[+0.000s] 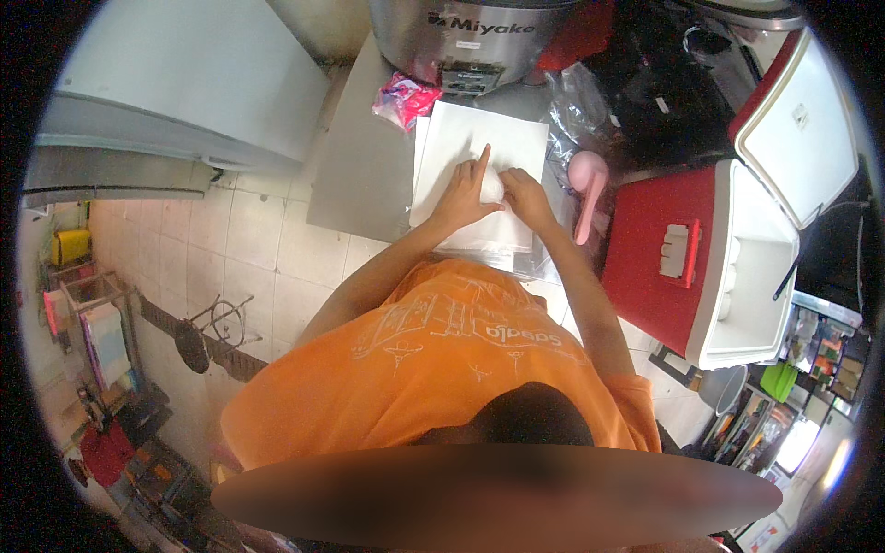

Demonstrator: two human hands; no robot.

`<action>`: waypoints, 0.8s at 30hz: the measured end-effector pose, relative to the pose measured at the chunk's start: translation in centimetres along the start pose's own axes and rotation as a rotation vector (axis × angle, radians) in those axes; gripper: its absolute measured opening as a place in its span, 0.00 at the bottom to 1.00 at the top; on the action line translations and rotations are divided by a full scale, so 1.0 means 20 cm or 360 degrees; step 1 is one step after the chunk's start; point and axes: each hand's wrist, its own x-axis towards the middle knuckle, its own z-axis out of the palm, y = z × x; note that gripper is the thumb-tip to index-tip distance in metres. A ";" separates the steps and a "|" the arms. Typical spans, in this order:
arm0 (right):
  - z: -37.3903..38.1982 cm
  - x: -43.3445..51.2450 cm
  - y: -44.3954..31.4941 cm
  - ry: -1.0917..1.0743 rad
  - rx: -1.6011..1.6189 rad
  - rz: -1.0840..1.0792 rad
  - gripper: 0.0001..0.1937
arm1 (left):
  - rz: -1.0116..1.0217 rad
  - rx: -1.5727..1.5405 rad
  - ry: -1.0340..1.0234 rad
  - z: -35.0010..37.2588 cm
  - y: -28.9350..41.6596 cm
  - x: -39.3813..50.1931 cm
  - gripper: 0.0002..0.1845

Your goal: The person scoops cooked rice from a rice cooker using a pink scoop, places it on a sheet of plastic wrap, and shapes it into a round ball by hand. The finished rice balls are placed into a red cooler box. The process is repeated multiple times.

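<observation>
A small rounded white bundle (pixel 491 186) rests on a stack of white paper sheets (pixel 511 138), between my two hands. My left hand (pixel 462 192) grips its left side, with the index finger stretched out and the thumb along the near edge. On the other side, the bent fingers of my right hand (pixel 524 195) press against the bundle. Whether the white material is wrapped is too blurred to tell. The sheets lie on a grey tabletop (pixel 366 159). To the right of the paper is a pink plastic rice scoop (pixel 589 186).
A large Miyako rice cooker (pixel 477 48) stands behind the paper, beside a pink plastic packet (pixel 406 100). Clear plastic bags (pixel 579 100) lie at right. A red cooler box (pixel 657 256) with its lid (pixel 802 124) raised holds several white bundles (pixel 729 276).
</observation>
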 end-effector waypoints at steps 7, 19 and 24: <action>0.07 -0.18 -0.03 0.0307 -0.0221 -0.0181 0.14 | 0.0287 -0.0141 -0.0026 0.02 -0.02 -0.05 0.50; 0.14 -0.23 -0.02 0.0593 0.0209 0.0155 0.13 | 0.0748 0.0151 -0.0043 0.10 -0.02 -0.11 0.30; 0.08 -0.17 0.02 0.0378 0.0938 0.0414 0.15 | 0.0815 0.0433 -0.0497 0.15 0.04 -0.03 0.23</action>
